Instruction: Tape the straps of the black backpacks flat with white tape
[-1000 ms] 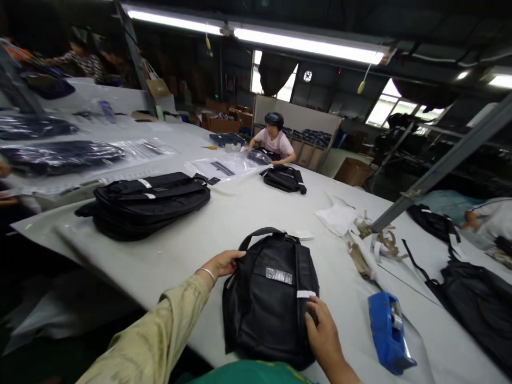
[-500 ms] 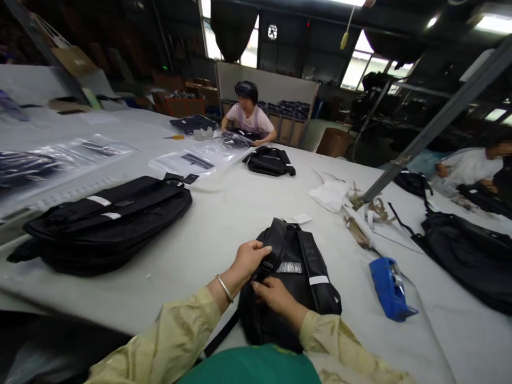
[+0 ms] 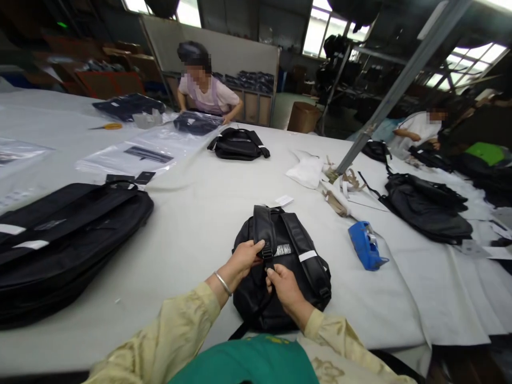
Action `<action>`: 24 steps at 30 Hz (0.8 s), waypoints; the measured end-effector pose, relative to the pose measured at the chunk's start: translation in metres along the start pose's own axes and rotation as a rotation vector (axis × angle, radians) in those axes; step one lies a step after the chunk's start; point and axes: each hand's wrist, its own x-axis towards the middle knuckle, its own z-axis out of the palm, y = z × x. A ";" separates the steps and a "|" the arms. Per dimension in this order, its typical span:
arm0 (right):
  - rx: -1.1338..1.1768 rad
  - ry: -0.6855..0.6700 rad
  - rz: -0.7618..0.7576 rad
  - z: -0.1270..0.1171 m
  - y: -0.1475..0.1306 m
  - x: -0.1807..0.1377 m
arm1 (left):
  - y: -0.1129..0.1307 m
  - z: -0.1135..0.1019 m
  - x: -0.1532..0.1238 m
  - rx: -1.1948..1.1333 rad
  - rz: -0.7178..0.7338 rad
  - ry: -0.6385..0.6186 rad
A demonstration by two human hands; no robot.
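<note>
A black backpack (image 3: 256,306) lies on the white table right before me, its shoulder straps facing up. My left hand (image 3: 245,257) is closed on the left shoulder strap (image 3: 264,226), close to its black buckle. Just below, my right hand (image 3: 285,285) pinches the thin webbing strap that runs from that buckle. The right shoulder strap (image 3: 298,234) lies loose, with a white band (image 3: 308,255) wrapped around it. A silvery patch shows between the two straps. A white tag (image 3: 283,201) sticks out at the top of the backpack.
A large black bag (image 3: 72,234) lies at the left. To the right stands a blue tape dispenser (image 3: 366,245), with another black backpack (image 3: 428,205) beyond it. A smaller black bag (image 3: 239,144) sits farther back. A co-worker (image 3: 206,88) handles a wrapped bag across the table; a metal post (image 3: 400,85) slants up at right.
My view has turned right and downward. My right hand has shifted up closer to the buckle, and the left shoulder strap now lies flatter on the backpack.
</note>
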 end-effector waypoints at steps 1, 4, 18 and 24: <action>-0.003 0.029 -0.013 -0.002 -0.002 0.002 | -0.001 0.004 0.002 -0.020 0.016 0.016; -0.016 0.097 -0.025 -0.006 -0.011 0.014 | -0.005 0.014 0.005 -0.032 0.068 0.042; 0.054 0.048 -0.058 -0.016 -0.019 0.038 | 0.000 0.023 0.010 -0.130 0.084 0.097; 0.112 -0.130 -0.039 -0.011 -0.021 0.029 | 0.021 0.014 0.013 -0.151 0.114 0.091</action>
